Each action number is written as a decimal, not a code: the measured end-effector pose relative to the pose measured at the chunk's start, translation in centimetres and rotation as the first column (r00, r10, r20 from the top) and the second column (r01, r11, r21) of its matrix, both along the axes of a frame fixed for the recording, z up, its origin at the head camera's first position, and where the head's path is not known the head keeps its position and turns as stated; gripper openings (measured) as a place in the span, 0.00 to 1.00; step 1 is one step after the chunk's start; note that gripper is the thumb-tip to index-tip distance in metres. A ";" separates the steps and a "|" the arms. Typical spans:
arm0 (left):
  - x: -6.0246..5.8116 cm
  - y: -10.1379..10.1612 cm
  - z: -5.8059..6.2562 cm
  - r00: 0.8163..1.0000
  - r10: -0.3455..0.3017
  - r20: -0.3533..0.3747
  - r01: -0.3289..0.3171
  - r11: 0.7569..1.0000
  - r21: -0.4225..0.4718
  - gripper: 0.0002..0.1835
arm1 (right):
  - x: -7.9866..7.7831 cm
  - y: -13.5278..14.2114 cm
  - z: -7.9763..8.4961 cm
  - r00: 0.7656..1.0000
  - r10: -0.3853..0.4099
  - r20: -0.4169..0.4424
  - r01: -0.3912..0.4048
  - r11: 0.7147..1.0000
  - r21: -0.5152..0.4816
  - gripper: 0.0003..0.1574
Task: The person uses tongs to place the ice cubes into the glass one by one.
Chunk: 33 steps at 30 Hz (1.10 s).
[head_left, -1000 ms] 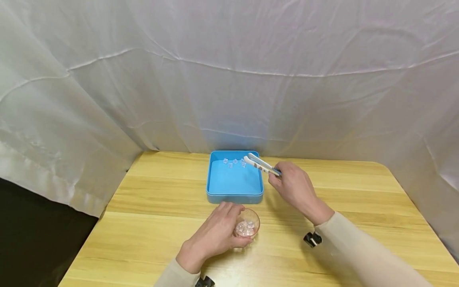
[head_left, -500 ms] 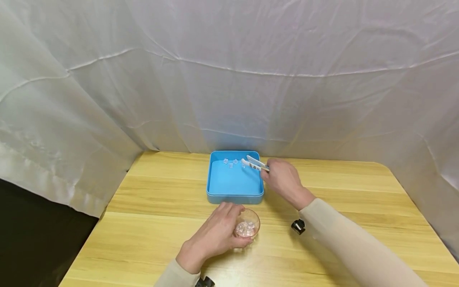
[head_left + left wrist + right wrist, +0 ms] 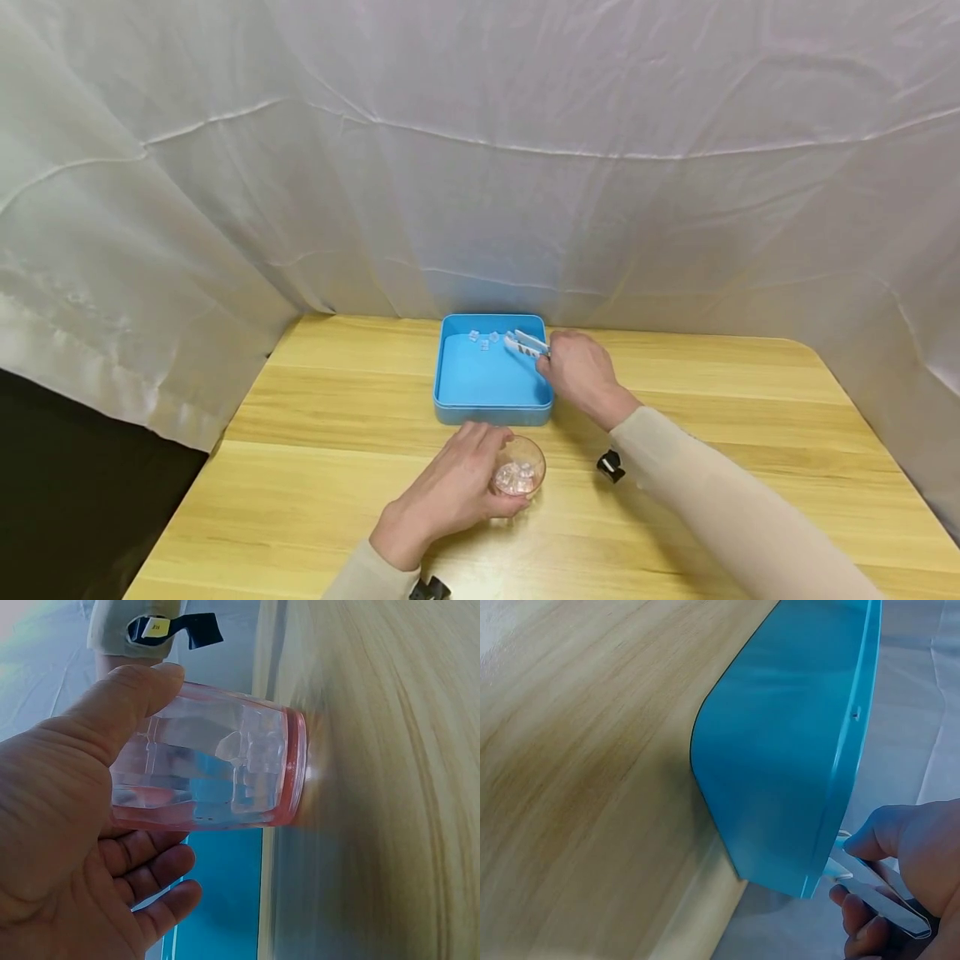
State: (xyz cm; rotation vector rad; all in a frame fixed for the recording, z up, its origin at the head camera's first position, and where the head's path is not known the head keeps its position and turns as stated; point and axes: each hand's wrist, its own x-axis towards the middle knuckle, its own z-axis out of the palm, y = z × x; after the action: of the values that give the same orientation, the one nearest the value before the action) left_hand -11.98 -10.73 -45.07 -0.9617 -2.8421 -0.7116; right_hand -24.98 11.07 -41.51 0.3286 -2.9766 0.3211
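My left hand [image 3: 457, 475] grips a clear, pink-tinted cup [image 3: 202, 761] that stands upright on the table; several clear cubes [image 3: 514, 477] lie in its bottom. In the left wrist view the thumb presses one side of the cup near its rim. My right hand [image 3: 585, 375] holds small white tongs [image 3: 529, 343] with dark marks at the right wall of a blue box [image 3: 491, 392]. The tips of the tongs reach down inside, at the back right corner. To their left, several clear cubes [image 3: 484, 345] lie along the box's far side.
The box stands at the far edge of the wooden table [image 3: 322, 417], close to a hanging grey-white cloth [image 3: 480, 208]. Black wrist mounts [image 3: 611, 465] hang beneath both sleeves. A dark area [image 3: 67, 492] lies beyond the table's left edge.
My right hand has moved left and slightly down, bringing the tips of the tongs from above the box's right rim down into the back right corner. The left hand and the cup keep their place.
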 end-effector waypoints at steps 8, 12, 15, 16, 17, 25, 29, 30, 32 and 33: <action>0.0 0.1 0.0 1.000 -0.001 -0.020 0.001 1.000 0.002 0.40 | 0.0 0.0 -0.2 1.000 0.005 -0.015 -0.005 1.000 0.024 0.14; 0.0 0.1 0.1 1.000 0.005 -0.004 -0.005 1.000 -0.006 0.40 | 0.2 -0.1 -0.2 1.000 0.014 -0.019 -0.014 0.999 0.034 0.14; 0.0 0.1 0.1 1.000 0.008 0.006 -0.008 1.000 -0.011 0.40 | 0.4 -0.2 -0.2 0.999 0.024 -0.025 -0.023 0.999 0.040 0.14; 0.0 0.1 0.1 1.000 0.008 0.007 -0.008 1.000 -0.011 0.40 | 0.4 -0.2 -0.3 0.999 0.027 -0.028 -0.026 0.999 0.041 0.14; -0.1 0.1 0.1 1.000 0.008 0.008 -0.008 1.000 -0.011 0.40 | 0.5 -0.2 -0.3 0.999 0.029 -0.029 -0.028 0.999 0.042 0.14; 0.0 0.1 0.1 1.000 0.006 0.005 -0.006 1.000 -0.009 0.40 | 0.5 -0.4 -0.5 0.999 0.025 -0.030 -0.024 0.999 0.044 0.14; 0.1 0.1 0.2 1.000 0.006 0.016 -0.006 1.000 -0.013 0.41 | 0.4 -0.4 -0.6 0.999 0.024 -0.031 -0.023 0.999 0.045 0.13; 0.1 0.1 0.3 1.000 0.007 0.017 -0.006 1.000 -0.015 0.41 | 0.4 -0.5 -0.6 0.999 0.025 -0.033 -0.023 0.999 0.044 0.13; 0.1 0.1 0.3 1.000 0.007 0.020 -0.007 1.000 -0.018 0.41 | 0.4 -0.5 -0.6 0.999 0.024 -0.038 -0.022 0.999 0.045 0.13; 0.1 0.1 0.3 1.000 0.007 0.022 -0.006 1.000 -0.017 0.41 | 0.4 -0.5 -0.7 0.999 0.024 -0.038 -0.022 0.999 0.047 0.12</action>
State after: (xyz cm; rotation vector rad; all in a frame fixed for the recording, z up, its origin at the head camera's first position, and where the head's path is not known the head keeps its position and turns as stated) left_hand -11.91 -10.59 -44.77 -0.9526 -2.8741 -0.7028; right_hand -24.57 10.61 -42.17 0.3701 -2.9479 0.2460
